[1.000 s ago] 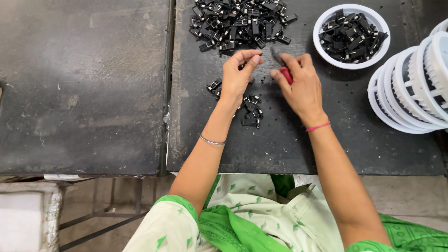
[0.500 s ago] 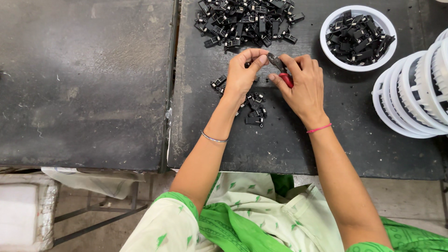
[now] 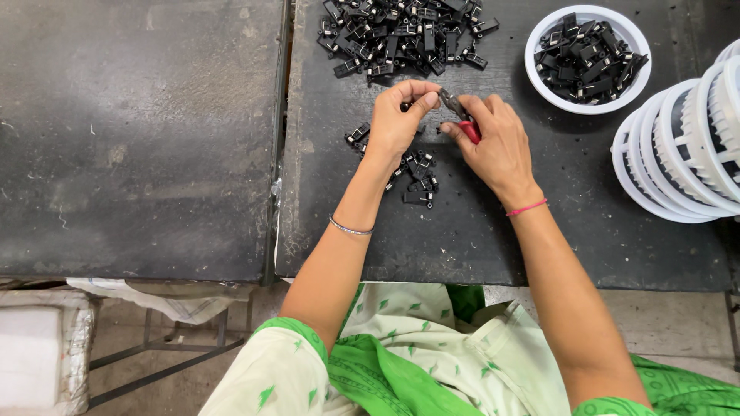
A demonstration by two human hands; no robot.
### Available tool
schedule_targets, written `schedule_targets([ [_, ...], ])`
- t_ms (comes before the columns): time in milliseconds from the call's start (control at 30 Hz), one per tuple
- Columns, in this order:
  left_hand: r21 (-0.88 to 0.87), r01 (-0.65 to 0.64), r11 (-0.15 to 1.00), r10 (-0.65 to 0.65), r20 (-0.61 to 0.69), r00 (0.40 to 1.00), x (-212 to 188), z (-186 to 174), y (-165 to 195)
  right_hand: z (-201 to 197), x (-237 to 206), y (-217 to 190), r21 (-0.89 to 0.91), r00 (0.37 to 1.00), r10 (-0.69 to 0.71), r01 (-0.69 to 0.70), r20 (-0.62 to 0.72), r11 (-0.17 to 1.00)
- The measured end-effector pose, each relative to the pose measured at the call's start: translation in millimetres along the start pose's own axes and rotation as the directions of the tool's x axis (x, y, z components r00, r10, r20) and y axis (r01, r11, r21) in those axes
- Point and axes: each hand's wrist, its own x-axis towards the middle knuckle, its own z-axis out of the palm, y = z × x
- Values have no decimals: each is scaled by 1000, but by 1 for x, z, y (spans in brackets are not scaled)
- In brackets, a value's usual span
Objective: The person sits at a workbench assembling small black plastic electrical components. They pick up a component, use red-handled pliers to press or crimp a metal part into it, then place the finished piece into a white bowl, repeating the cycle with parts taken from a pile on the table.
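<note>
A white bowl point(image 3: 539, 81) of black parts sits beside stacked white baskets point(image 3: 678, 154).

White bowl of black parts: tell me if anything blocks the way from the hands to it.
Nothing visible does. Bare dark table lies between the right hand, holding red-handled pliers, and the white bowl. The left hand is farther away.

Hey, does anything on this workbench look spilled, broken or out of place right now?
Nothing stands out. The loose black parts lie heaped on the dark table, more fill the white bowl, and a few sit under the hands. The stacked white baskets lean sideways but look settled.
</note>
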Motion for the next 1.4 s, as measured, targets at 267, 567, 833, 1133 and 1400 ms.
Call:
schedule_targets([
  [267, -7, 18, 1000, -18, -14, 1000, 1, 0, -4, 3, -2, -7, 6, 983, 174, -175, 61, 985],
  [567, -30, 87, 996, -88, -37, 995, -3, 0, 8, -8, 1, -8, -260, 984, -49, 3, -172, 966],
  [833, -100, 56, 993, -49, 72, 996, -10, 7, 11, -7, 0, -13, 247, 971, 85, -27, -225, 969],
  [1133, 73, -73, 995, 67, 80, 994, -11, 14, -10, -1, -1, -5, 581, 958, 200, -44, -207, 812],
  [1400, -193, 122, 974, -91, 165, 982, -3, 6, -22, 2, 0, -1, 676, 911, 395, -218, -117, 704],
])
